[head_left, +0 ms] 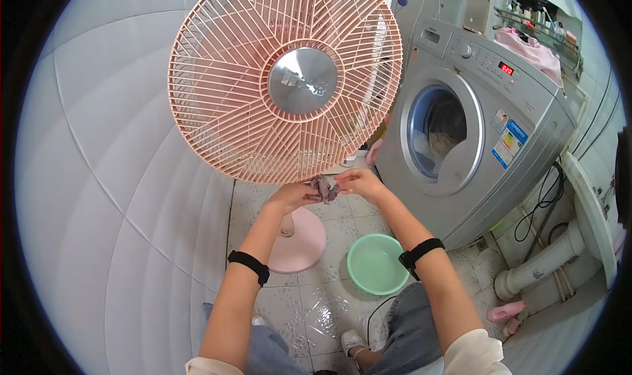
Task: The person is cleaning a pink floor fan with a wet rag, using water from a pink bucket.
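Note:
A crumpled greyish-purple cloth (324,189) is bunched between my two hands, just under the lower rim of a pink standing fan (217,105). My left hand (291,196) is closed on the cloth from the left, its fingers partly behind the folds. From the other side my right hand (361,181) pinches the cloth's edge with its fingertips. The fan's round wire grille fills the upper middle, with a silver disc (303,80) at its centre. Below my hands, the fan's round pink base (304,250) stands on the tiled floor.
A light green basin (377,264) sits on the floor, right of the fan base. The silver washing machine (474,125) stands at the right with laundry behind its round door. Wet-looking tiles (322,312) lie near my feet. A sink pipe (540,263) and pink slippers (507,311) are far right.

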{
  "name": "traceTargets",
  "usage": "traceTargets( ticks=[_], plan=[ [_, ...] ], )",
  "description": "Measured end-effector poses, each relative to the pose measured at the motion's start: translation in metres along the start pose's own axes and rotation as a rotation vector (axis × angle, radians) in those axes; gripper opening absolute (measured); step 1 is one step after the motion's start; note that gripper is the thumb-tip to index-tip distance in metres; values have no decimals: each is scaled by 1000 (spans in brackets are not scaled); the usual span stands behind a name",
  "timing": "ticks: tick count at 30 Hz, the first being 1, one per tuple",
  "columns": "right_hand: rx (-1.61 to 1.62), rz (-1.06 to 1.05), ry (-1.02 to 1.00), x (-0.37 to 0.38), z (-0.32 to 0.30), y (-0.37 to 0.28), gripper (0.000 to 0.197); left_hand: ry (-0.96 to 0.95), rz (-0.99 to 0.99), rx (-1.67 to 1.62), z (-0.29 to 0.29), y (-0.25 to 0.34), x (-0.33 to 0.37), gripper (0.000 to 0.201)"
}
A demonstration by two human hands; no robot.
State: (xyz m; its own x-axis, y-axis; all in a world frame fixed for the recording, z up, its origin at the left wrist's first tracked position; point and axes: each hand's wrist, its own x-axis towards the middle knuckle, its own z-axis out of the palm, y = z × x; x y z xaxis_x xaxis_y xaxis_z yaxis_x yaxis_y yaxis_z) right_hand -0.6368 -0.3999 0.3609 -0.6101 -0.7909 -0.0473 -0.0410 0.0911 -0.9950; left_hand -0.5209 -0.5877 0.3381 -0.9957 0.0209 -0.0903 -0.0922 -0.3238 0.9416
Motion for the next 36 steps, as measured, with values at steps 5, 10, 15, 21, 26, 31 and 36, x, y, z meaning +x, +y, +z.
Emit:
traceTargets(
  ticks=[5,10,15,21,26,31,36],
  plan=[
    [189,93,-50,-16,-14,-10,24,-130,40,-14,-16,3,-6,26],
    [251,71,-120,-26,-14,-23,32,128,-58,-75,-6,-3,-2,22],
    [448,206,-174,-40,-35,-32,53,160,-165,130,7,-3,-5,22],
    [609,195,-358,-55,-52,-42,69,118,-152,141,-13,-12,-8,19],
    [134,398,-188,-57,-76,-13,61,128,-145,120,-15,-14,1,16],
    [-748,563,-308,-86,-127,126,38,-6,-210,133,-13,-26,19,19],
    [-1059,477,187,-143,-102,321,31,109,-346,207,-30,-67,40,32]
  ],
)
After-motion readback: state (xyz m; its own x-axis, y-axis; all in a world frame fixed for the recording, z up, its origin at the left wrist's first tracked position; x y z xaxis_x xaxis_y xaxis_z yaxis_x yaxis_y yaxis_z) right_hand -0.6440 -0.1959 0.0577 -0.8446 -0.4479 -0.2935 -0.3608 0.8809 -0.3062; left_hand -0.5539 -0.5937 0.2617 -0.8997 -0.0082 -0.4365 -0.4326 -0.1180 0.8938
